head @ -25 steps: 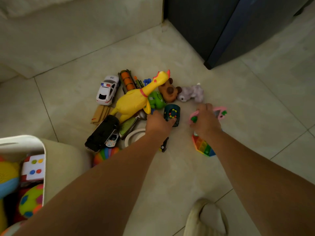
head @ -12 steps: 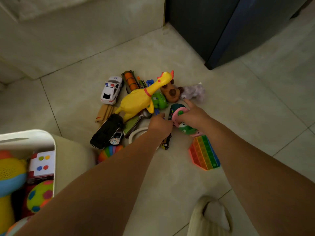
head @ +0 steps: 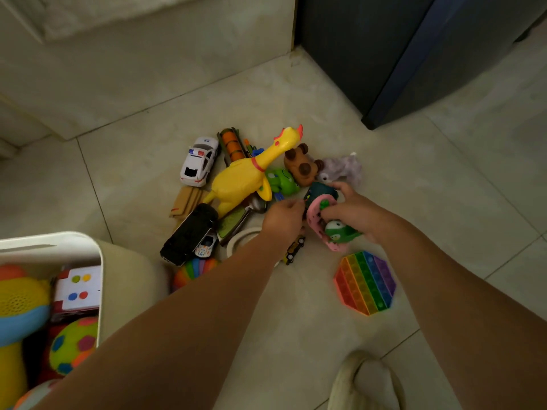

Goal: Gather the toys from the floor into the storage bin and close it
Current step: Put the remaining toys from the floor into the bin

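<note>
Gathering step, mid-pick. Right hand (head: 353, 213) curled round a pink plastic toy with a green frog figure (head: 315, 216). Left hand (head: 282, 217) curled, a dark teal round toy (head: 321, 191) at its one o'clock (grip hidden, cannot tell). Next: lift, carry to the white plastic storage bin (head: 59, 238), lid off, part filled, well apart at eight o'clock.

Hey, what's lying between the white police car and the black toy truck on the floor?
The head view shows a flat tan ridged piece lying between the white police car and the black toy truck. The yellow rubber chicken is just beside that gap.
</note>
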`<state>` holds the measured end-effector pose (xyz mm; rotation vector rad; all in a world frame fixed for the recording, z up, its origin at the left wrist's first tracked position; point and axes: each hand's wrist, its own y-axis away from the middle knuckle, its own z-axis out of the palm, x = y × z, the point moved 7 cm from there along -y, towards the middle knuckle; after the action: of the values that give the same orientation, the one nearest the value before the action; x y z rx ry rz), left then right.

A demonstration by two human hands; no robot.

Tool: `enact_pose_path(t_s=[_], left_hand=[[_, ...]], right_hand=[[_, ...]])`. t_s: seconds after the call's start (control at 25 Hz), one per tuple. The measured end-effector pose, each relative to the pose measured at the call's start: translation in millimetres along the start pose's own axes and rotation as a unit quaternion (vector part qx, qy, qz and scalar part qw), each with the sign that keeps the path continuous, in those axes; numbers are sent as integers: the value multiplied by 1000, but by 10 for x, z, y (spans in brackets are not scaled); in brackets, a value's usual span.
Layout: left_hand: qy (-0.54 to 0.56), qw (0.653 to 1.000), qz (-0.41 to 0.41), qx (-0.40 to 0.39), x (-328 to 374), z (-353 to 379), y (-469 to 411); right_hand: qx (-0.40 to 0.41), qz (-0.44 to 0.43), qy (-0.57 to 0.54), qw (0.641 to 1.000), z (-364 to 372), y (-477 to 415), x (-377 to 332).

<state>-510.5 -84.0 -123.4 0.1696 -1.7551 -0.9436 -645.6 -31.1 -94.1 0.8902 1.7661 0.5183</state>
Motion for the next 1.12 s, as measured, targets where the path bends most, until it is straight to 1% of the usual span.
enact_pose_path(t_s=[0.12,0.24,0.36,0.48,0.6,0.72,0.88,1.12], left_hand=[[-44,998,46,26,93,-122,213],[-56,995,75,21,166,-197,450],[-61,996,64,-9,228,-213,727],[-28,998,43,-39,296,-252,1023],[-31,997,50,-42,393,-375,1296],[-33,996,82,-22,523,-559,1515],[-28,992,126,4,704,-831,1903],[-23,982,174,66,822,-1469,2435]], right_hand=[[-13,-1,-27,1000,-22,239,-72],[-19,4,-33,999,-22,537,-132],[-26,13,-42,999,-40,844,-139],[-22,7,-44,999,-55,1096,-198],[-17,0,-47,999,-25,1358,-325],[-11,-32,-52,998,29,1591,-526],[-4,-90,-15,996,138,1920,-856],[-21,-147,2,989,518,2465,-1393]])
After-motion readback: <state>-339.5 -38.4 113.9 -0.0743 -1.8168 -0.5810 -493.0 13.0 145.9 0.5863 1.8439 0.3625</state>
